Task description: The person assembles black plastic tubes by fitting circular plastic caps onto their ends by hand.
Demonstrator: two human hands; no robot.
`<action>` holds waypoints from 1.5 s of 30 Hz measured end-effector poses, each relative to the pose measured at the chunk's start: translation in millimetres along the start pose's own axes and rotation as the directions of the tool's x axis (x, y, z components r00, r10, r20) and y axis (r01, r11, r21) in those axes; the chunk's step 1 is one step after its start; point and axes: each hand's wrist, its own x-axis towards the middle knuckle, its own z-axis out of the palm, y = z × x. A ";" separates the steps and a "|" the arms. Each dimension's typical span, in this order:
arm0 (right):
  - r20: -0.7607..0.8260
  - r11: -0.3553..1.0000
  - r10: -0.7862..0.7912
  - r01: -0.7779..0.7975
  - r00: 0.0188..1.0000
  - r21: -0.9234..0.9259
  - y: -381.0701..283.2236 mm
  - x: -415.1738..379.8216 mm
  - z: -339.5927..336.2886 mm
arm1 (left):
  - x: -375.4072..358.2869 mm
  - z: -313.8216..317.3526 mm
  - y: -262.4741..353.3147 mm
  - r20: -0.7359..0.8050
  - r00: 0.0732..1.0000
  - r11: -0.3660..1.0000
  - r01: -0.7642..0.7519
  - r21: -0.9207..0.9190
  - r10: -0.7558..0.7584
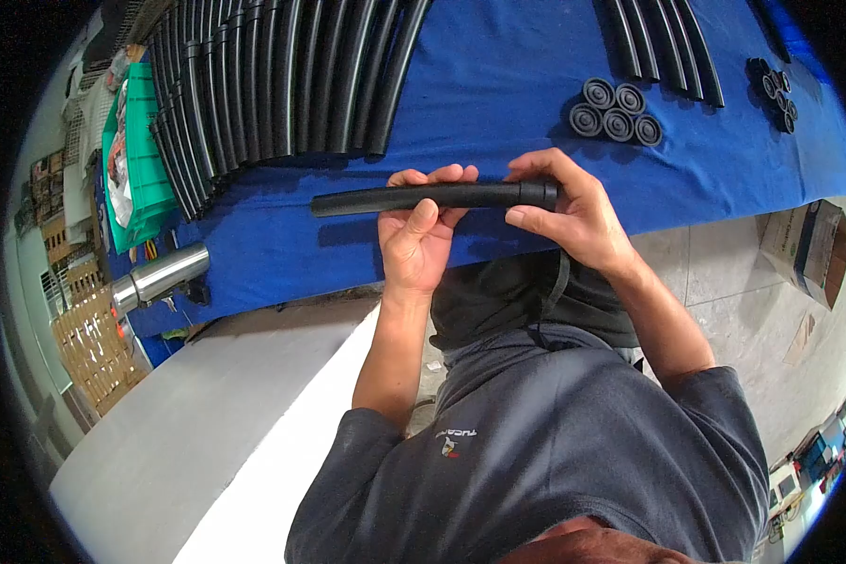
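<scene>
A black tube (479, 195) lies level across both my hands, above the front part of the blue cloth. My left hand (417, 230) holds it near the middle, thumb on the near side and fingers curled round the far side. At the tube's right end is a black ringed cap, and my right hand (573, 209) grips around it with thumb and fingers. Beyond my right hand, several round black caps (617, 111) stand grouped on the cloth.
Rows of black tubes (291, 85) lie at the back left, and more tubes (663, 47) at the back right. A green crate (141, 160), a silver cylinder (164, 277) and more caps (775, 92) sit around the blue cloth (498, 75). A cardboard box (804, 246) stands right.
</scene>
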 end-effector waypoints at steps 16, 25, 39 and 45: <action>0.147 0.962 0.029 0.013 0.989 -0.271 -7.0 -1.1 -12.4 | -2.4 1.8 0.7 0.010 1.000 1.000 0.020 0.013 -0.020; 0.133 0.979 0.201 -0.193 0.971 -0.068 -10.6 0.0 -7.4 | -2.2 -5.8 0.5 -0.017 1.000 0.999 0.007 -0.048 -0.008; 0.185 0.985 0.051 -0.019 0.981 -0.173 -10.7 6.1 -11.9 | -4.4 -13.8 3.5 0.035 0.999 0.997 0.036 -0.066 -0.033; 0.053 0.983 -0.140 0.146 0.989 -0.114 2.3 0.5 -6.8 | -3.7 -16.1 3.5 0.077 0.995 0.998 0.059 -0.010 -0.058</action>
